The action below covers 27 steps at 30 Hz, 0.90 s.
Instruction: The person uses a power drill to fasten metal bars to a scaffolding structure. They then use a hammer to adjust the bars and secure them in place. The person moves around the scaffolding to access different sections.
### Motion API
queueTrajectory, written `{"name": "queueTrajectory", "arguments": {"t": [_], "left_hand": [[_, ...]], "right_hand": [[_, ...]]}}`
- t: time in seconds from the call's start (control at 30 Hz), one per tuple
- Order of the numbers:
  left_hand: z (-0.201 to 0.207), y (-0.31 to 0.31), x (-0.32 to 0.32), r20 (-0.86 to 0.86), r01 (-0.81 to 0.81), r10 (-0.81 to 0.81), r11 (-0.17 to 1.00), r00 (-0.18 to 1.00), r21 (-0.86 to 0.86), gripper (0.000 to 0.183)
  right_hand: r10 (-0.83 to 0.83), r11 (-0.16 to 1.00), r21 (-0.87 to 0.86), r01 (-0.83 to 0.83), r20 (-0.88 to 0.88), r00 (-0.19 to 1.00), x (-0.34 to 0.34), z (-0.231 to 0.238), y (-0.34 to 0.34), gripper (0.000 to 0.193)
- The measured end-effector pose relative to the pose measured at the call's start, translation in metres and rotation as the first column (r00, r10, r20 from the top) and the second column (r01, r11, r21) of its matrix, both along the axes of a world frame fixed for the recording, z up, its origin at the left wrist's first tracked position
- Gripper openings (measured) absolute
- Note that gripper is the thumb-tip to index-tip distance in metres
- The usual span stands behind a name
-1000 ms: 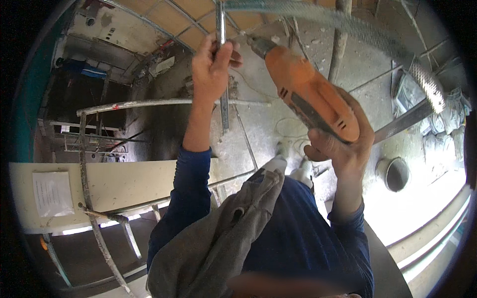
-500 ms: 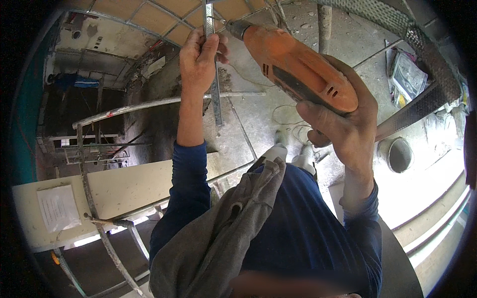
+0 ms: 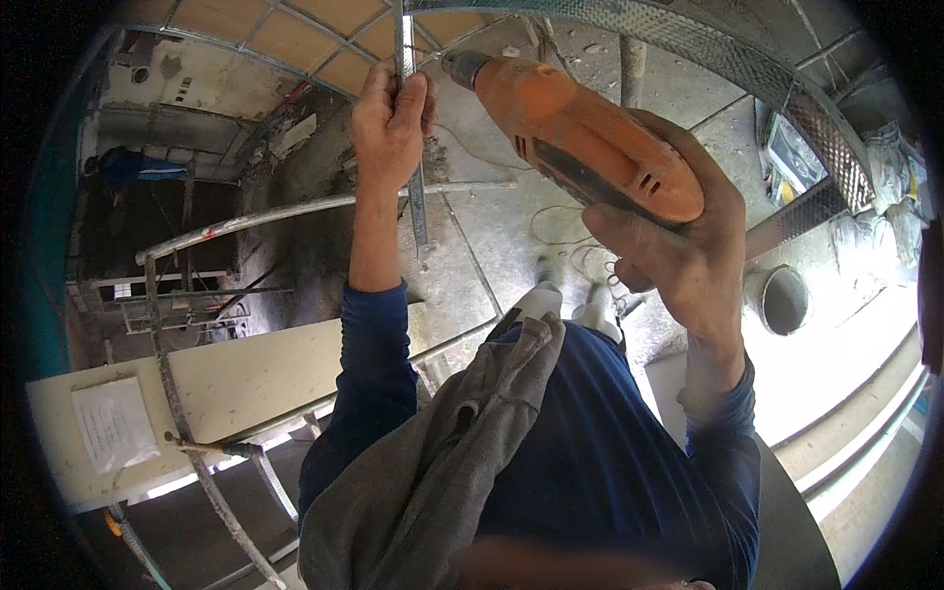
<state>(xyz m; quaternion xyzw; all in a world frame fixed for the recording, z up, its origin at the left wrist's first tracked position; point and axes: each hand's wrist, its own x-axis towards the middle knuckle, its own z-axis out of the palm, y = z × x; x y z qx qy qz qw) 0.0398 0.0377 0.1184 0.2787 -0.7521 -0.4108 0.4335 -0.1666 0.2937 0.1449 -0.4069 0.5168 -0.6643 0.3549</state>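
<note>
plainly, the orange drill (image 3: 590,143) sat in the right hand (image 3: 693,256), whose fingers and thumb were wrapped round its rear end; its dark chuck (image 3: 464,67) pointed up and left from that grip, near the left hand (image 3: 389,128). that left hand was closed on a narrow metal strip (image 3: 417,202), which ran both above and below its grip. a wide textured metal band (image 3: 713,49) arched above the right hand's grip, and a hollow cylinder (image 3: 785,301) lay right of it, lower down. well below the left hand's grip was a pale board (image 3: 265,364).
</note>
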Motion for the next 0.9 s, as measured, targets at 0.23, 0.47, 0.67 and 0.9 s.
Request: {"name": "queueTrajectory", "arguments": {"t": [0.23, 0.47, 0.67, 0.9], "left_hand": [[-0.005, 0.001, 0.004, 0.091, -0.072, 0.071, 0.997, 0.993, 0.008, 0.020], [-0.011, 0.003, 0.012, 0.285, -0.177, 0.247, 0.952, 0.926, -0.248, 0.022], [-0.022, -0.001, 0.032, 0.279, -0.162, 0.151, 0.987, 0.948, 0.015, 0.025], [-0.026, 0.002, 0.056, 0.020, 0.003, -0.012, 0.919, 1.000, 0.393, 0.025]], "right_hand": [[-0.009, 0.998, -0.067, 0.005, -0.066, 0.998, 0.006, -0.002, -0.008, 0.072], [0.028, 0.999, 0.041, -0.022, -0.152, 0.988, 0.006, 0.003, -0.004, 0.068], [0.033, 0.999, -0.016, -0.036, -0.190, 0.981, 0.016, -0.011, -0.015, 0.068], [0.073, 0.996, 0.054, -0.067, -0.127, 0.989, 0.027, -0.014, -0.010, 0.070]]}}
